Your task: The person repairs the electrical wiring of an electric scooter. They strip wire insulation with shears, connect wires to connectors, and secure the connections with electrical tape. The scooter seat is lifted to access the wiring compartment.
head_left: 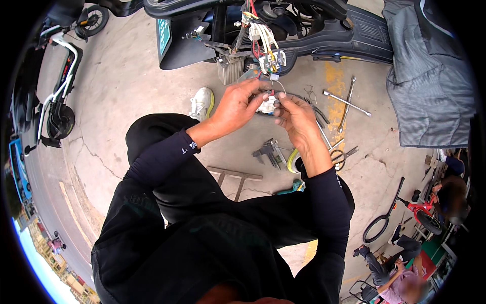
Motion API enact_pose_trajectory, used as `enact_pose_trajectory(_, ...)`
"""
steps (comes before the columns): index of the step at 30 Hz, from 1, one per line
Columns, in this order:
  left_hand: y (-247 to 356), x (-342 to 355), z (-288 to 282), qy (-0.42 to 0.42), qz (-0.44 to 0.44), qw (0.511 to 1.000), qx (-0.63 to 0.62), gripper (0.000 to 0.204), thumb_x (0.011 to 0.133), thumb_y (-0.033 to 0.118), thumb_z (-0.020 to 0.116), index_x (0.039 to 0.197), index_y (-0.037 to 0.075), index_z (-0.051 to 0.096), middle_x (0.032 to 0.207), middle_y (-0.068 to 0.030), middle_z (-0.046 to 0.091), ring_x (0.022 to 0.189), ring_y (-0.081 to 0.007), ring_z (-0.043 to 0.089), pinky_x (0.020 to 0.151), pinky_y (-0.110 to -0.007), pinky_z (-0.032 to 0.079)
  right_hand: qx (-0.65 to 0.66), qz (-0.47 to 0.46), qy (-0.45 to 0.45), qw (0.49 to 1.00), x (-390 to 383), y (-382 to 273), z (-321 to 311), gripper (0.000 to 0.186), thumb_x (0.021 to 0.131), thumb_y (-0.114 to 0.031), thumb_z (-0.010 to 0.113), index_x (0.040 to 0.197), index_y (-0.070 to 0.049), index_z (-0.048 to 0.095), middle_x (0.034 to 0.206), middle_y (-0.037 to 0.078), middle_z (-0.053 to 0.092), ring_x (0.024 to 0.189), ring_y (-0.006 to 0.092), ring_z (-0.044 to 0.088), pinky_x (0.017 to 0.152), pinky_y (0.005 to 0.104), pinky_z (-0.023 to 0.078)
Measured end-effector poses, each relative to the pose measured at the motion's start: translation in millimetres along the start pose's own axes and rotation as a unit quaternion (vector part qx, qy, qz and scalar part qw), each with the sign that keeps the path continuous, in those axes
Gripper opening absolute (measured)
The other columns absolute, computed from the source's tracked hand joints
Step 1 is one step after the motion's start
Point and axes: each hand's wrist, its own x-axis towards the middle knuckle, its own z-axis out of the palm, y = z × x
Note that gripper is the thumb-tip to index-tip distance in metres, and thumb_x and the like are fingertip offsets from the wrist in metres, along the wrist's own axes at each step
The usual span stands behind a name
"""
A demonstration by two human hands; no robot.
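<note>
In front of me, below an electric scooter (304,48), both my hands work close together among loose wiring. My left hand (238,104) is closed, thumb and fingers pinched beside a small red piece; what they hold is mostly hidden. The closed fingertips of my right hand (299,119) pinch a thin pale wire (281,87), which arcs up toward the wiring. Below and between the hands shows a white connector (268,105). Above them hangs a bundle of yellow, white and red wires (263,34), ending at a white terminal block (272,62) with metal contacts.
A finned metal box (230,72) hangs beside the scooter. On the ground to the right lie a cross-shaped wrench (347,104), scissors (345,157) and an adjustable wrench (268,153). A grey striped cover (430,96) drapes at far right. Other people sit at lower right.
</note>
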Motion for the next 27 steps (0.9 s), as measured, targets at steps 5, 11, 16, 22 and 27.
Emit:
enact_pose_trajectory(5,3,-2,-1,-0.007,-0.044,0.998,-0.037,0.020,0.096,0.007,0.065,0.115,-0.001,0.067,0.103,-0.0121,0.068,0.086,-0.0180,0.069,0.075,-0.032,0.057,0.118,-0.026,-0.027,0.992,-1,-8,5,0.023,0.096,-0.026,0.071,0.102,-0.005,0.063,0.091,0.003,0.066,0.080,0.0124,0.063,0.068,0.0264,0.054)
enact_pose_trajectory(11,-4,-2,5,-0.019,-0.029,0.998,-0.053,0.022,0.099,0.008,0.062,0.119,0.001,0.067,0.106,-0.0098,0.067,0.091,-0.0154,0.069,0.077,-0.030,0.058,0.112,-0.033,-0.036,0.992,5,-4,3,0.024,0.095,-0.030,0.072,0.100,-0.008,0.063,0.089,0.001,0.065,0.081,0.0116,0.063,0.067,0.0243,0.052)
enact_pose_trajectory(16,3,1,2,-0.023,-0.028,0.999,-0.024,0.021,0.100,0.008,0.060,0.118,0.000,0.067,0.102,-0.0096,0.066,0.089,-0.0162,0.069,0.077,-0.030,0.058,0.116,-0.040,-0.007,0.992,0,-9,11,0.027,0.094,-0.031,0.073,0.102,-0.008,0.063,0.090,0.001,0.065,0.080,0.0112,0.062,0.067,0.0251,0.052)
enact_pose_trajectory(22,-3,1,5,-0.022,-0.016,0.999,-0.033,0.021,0.101,0.011,0.059,0.118,0.000,0.066,0.101,-0.0101,0.070,0.088,-0.0146,0.069,0.078,-0.030,0.057,0.126,-0.058,-0.014,0.990,8,-2,8,0.026,0.094,-0.030,0.073,0.100,-0.008,0.062,0.087,0.000,0.063,0.077,0.0101,0.060,0.065,0.0237,0.051)
enact_pose_trajectory(27,3,1,6,-0.021,-0.072,0.989,-0.127,0.025,0.102,0.012,0.059,0.122,-0.003,0.063,0.102,-0.0088,0.071,0.088,-0.0121,0.067,0.080,-0.029,0.057,0.127,-0.061,-0.010,0.990,9,-1,12,0.023,0.095,-0.029,0.072,0.098,-0.009,0.061,0.085,0.000,0.061,0.076,0.0092,0.059,0.064,0.0229,0.051)
